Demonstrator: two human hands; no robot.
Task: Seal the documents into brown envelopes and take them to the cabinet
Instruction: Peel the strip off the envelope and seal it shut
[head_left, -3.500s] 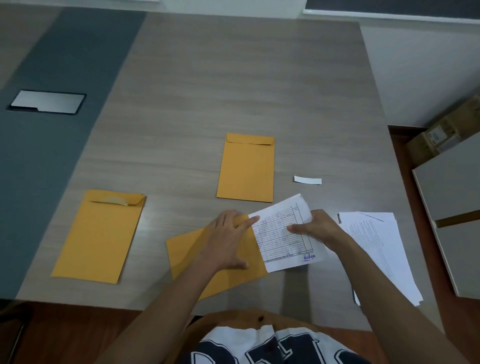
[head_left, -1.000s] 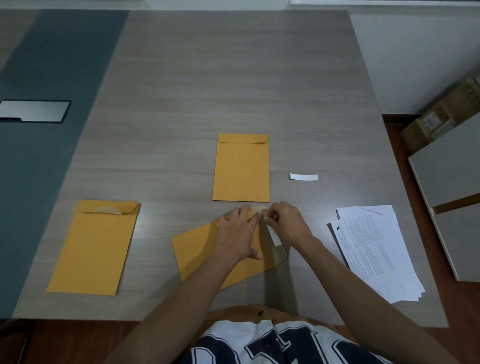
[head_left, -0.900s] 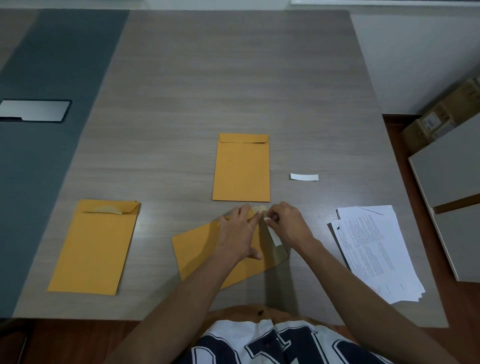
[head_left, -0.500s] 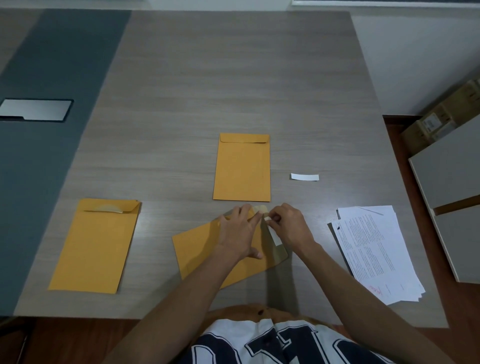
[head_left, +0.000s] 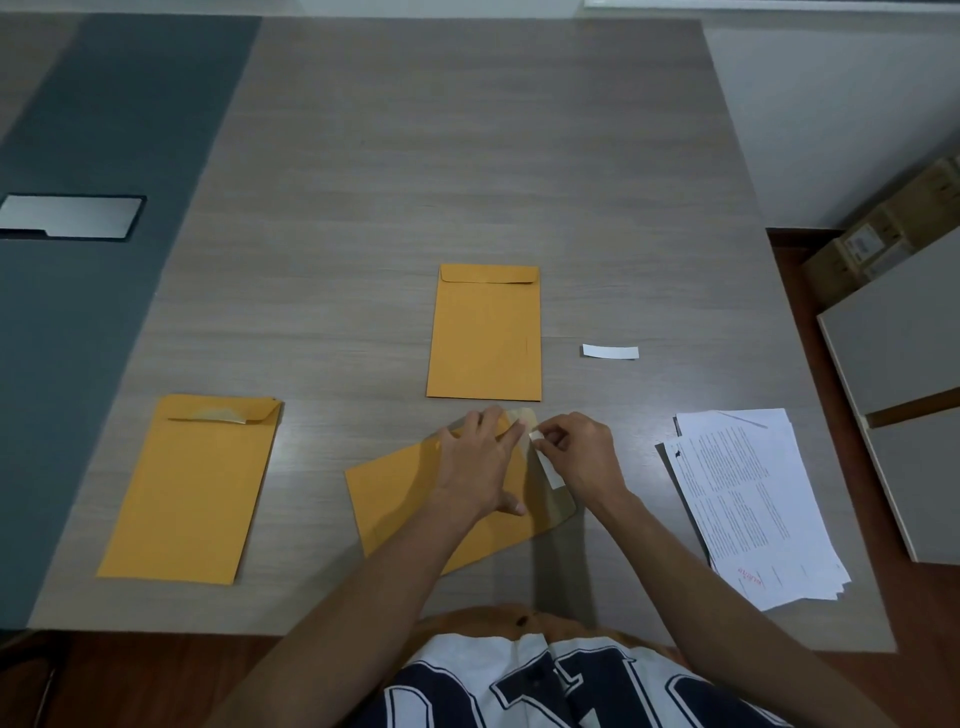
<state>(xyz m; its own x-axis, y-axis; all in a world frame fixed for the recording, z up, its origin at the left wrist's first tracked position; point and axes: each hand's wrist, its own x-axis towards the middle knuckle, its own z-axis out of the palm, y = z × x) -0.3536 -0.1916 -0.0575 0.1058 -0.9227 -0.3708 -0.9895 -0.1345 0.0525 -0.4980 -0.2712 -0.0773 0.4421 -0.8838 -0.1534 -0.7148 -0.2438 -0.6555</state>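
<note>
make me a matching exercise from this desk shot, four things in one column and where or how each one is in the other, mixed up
Things:
1. middle envelope
2. left envelope
3. white strip
4. paper stack

States:
A. loose on the table, right of the middle envelope
B. flap open
C. at the table's right edge, printed side up
D. flap folded down

Pairs: 1-D, 2-B, 3-A, 4-C
</note>
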